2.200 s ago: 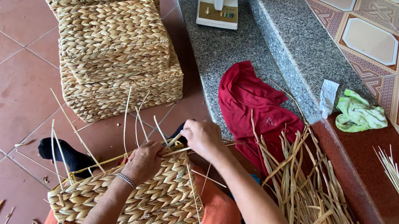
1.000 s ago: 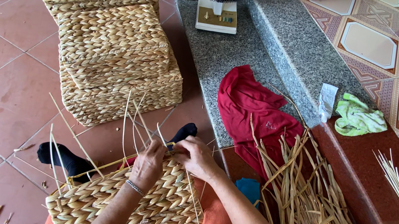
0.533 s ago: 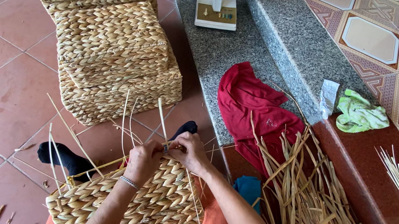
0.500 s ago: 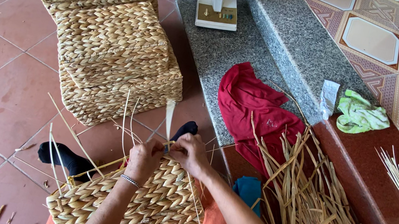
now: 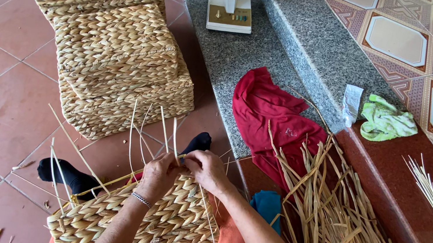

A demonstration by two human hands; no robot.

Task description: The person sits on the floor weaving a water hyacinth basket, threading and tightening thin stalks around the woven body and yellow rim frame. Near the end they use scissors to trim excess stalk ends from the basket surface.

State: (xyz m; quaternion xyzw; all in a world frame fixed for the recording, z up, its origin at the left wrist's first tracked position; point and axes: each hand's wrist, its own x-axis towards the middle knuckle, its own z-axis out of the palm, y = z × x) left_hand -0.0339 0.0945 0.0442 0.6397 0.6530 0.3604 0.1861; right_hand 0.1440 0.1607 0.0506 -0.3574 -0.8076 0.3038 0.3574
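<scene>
Hands at lower centre: left hand [image 5: 159, 172] and right hand [image 5: 206, 170] both pinched shut on upright straw strands [image 5: 167, 130] at woven basket [image 5: 150, 228] rim, basket braced on lap for tension.

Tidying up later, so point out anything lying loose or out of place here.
A red cloth is crumpled over the granite step, a green rag lies bunched on the tiles, and bits of straw litter the floor. Nothing looks damaged.
</scene>
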